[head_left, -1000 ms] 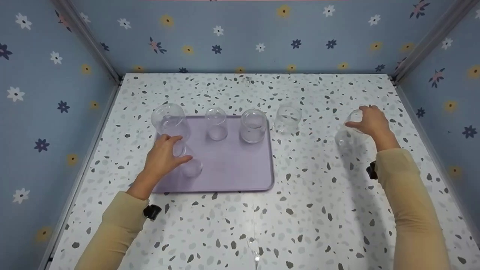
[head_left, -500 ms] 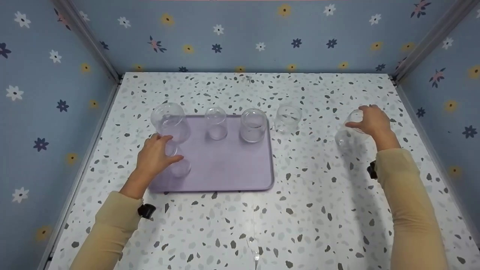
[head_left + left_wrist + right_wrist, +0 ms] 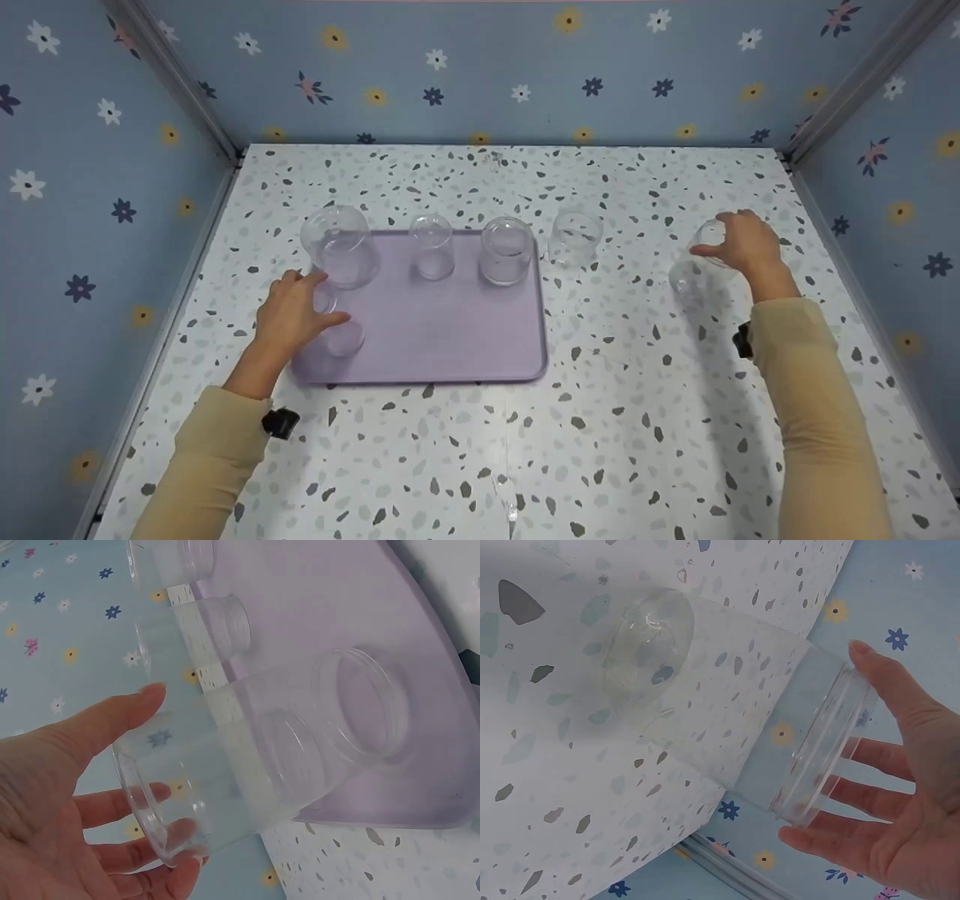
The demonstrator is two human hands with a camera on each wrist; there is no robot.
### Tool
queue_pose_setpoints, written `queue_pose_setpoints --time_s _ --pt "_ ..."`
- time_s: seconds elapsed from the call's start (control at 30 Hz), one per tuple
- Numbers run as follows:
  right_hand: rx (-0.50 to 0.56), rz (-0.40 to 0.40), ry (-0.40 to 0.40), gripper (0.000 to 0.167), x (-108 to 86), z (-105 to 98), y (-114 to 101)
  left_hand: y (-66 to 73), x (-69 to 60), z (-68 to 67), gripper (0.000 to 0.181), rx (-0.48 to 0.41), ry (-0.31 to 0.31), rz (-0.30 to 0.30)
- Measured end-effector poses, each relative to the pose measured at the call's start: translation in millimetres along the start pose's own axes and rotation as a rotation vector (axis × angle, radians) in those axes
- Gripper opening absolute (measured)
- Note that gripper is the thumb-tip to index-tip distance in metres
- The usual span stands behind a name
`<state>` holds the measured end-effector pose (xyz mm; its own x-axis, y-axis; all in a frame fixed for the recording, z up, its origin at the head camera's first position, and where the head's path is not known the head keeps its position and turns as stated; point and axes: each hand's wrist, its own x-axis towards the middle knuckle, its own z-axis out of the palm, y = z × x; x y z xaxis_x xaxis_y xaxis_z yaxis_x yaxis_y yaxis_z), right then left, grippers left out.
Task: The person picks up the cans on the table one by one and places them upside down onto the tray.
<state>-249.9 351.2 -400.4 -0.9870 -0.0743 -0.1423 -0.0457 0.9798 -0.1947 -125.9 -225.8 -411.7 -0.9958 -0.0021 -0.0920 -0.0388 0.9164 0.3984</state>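
My left hand [image 3: 289, 315] grips the rim of a clear cylindrical jar [image 3: 343, 339], thumb on one side and fingers on the other. The jar is over the left front part of the lilac tray [image 3: 450, 330]; whether its base touches the tray I cannot tell. Out on the right of the table, my right hand [image 3: 750, 244] holds another clear jar [image 3: 720, 697] by its thick rim, with fingers and thumb around it. Its base appears to rest on the speckled tabletop.
Along the tray's back edge stand a wide clear jar [image 3: 345, 259], a narrow one [image 3: 433, 251] and a medium one [image 3: 507, 255]. One more clear jar [image 3: 576, 240] stands on the table just right of the tray. Flowered blue panels [image 3: 480, 67] enclose the table.
My left hand has moved left with its jar, toward the tray's left edge. My right hand and its jar stay in place.
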Motion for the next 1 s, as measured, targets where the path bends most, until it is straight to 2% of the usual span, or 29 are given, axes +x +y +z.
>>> queue_pose_setpoints --time_s 0.7,1.0 --pt "0.007 0.017 -0.003 0.072 2.4 0.4 -2.3 -0.5 3.3 -4.1 0.074 0.031 -0.088 -0.005" --pt "-0.003 0.006 -0.007 0.073 1.6 -1.4 -1.9 0.7 3.0 -3.5 0.073 0.048 -0.096 0.002"
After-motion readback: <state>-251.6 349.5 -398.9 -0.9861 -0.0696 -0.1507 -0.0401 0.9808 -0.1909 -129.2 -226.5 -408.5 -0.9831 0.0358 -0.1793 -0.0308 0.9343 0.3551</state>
